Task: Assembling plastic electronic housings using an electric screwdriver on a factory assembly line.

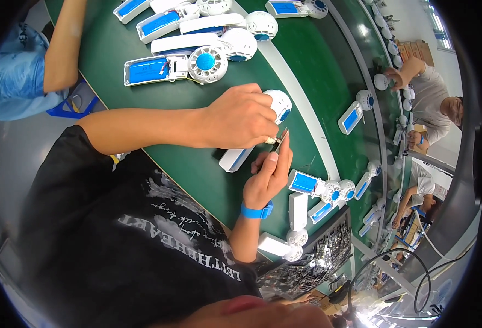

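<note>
My left hand (243, 117) is closed, its fingertips pinching something small beside the right fingertips; a small pale bit (272, 140) shows there. My right hand (267, 174), with a blue wristband (257, 210), is closed on a small thin piece (283, 135) held between thumb and fingers. Both hands meet above a white handheld fan that lies on the green table. Its round head (280, 105) shows past my left knuckles, and its handle (235, 159) with a blue strip shows below. The middle of this fan is hidden by my hands.
Several opened fans with blue battery packs (148, 70) lie at the upper left of the green table (183, 164). More fans (306, 182) lie to the right, near a dark tray of small parts (323, 251). A co-worker's arm (63, 49) is at the left; other people (432, 93) sit across.
</note>
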Demonstrator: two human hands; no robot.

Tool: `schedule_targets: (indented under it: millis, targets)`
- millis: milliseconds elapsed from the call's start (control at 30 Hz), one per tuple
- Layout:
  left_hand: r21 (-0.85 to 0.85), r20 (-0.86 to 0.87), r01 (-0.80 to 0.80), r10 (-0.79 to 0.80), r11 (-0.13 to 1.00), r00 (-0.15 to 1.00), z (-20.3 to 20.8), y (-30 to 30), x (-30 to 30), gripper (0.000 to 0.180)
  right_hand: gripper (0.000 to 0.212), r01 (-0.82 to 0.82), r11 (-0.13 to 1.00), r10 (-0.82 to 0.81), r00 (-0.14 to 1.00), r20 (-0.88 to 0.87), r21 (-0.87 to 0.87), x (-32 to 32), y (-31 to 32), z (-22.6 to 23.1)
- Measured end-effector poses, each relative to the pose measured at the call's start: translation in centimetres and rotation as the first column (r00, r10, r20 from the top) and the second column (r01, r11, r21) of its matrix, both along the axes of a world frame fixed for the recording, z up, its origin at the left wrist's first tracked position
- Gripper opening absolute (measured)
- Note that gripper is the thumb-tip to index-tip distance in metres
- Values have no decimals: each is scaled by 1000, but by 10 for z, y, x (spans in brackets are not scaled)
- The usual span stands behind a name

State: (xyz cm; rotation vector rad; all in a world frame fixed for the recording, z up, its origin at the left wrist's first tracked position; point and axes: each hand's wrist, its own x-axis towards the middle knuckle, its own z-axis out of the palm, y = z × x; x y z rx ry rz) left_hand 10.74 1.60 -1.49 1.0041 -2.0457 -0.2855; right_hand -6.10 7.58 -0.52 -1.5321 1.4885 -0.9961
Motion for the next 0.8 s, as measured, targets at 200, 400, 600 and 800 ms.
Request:
schedule_targets:
  millis: [200,400,600,800]
  targets:
    - [-24,43,-17,18,1000,999,-4,3,-1,5,43,-77,976,35,979,-199,-203,-3,-2,-17]
    - [-74,85,-2,8,997,996,-7,2,6,7,43,-136,974,95,971,-218,-179,-6,-5,-14]
    - [168,31,49,-55,985,998,0,-10,12,7,44,-280,957,280,960,9,78,-21,-17,-3]
    - [-219,53,56,-45,974,998,12,-72,-30,18,52,-195,967,130,929,346,161,-37,-16,-29]
